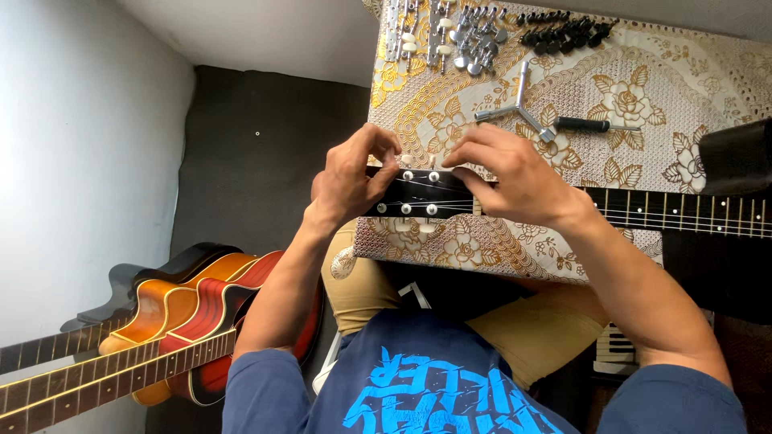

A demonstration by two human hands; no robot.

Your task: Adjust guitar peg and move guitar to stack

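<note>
**Both hands at the guitar headstock**

The black guitar headstock (422, 195) lies on the patterned worktop (643, 88), its long axis running left to right, neck (683, 210) going right. The left hand (350, 178) pinches its end; the right hand (515, 177) closes over the neck side.

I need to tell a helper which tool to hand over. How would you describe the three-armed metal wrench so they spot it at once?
Look at the gold floral cloth covering the table, just beyond both hands. The three-armed wrench lies there, silver and Y-shaped, left of the black-handled screwdriver; nothing else there has three prongs.
</note>
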